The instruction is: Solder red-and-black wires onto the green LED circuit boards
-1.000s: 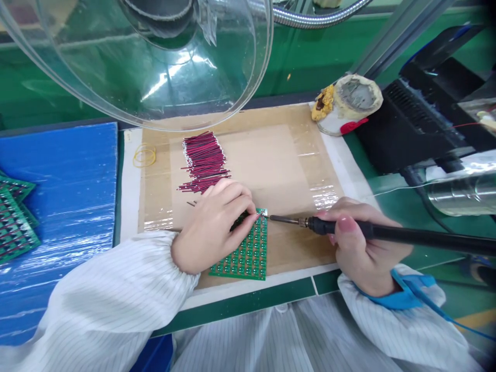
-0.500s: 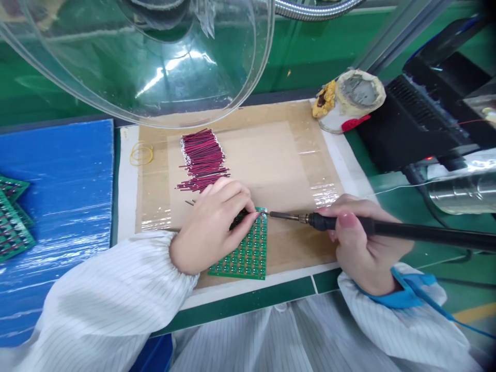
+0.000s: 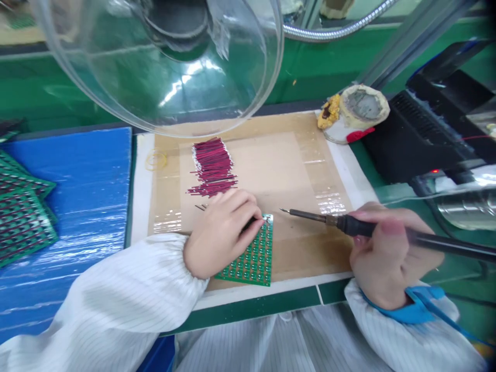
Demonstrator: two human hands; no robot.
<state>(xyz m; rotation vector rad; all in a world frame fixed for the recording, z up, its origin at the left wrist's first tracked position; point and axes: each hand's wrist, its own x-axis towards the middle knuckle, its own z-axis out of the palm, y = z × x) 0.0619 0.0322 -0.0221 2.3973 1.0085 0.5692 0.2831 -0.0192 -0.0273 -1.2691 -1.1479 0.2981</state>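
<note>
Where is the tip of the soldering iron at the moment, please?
In the head view, the soldering iron in the right hand has its tip over the cardboard mat, just right of the green circuit board and clear of it.

A green bench (image 3: pixel 251 308) carries a taped cardboard mat (image 3: pixel 279 170) at centre. On the mat: red wires (image 3: pixel 213 165) at 11 o'clock, 1 green circuit panel (image 3: pixel 253 258) at 6, a yellow rubber band (image 3: pixel 155 159) at 10. A blue sheet (image 3: pixel 77 206) lies at 9 o'clock.

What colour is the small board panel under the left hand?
Green, a rectangular circuit board panel gridded with small repeated units, clearest in the head view.
</note>
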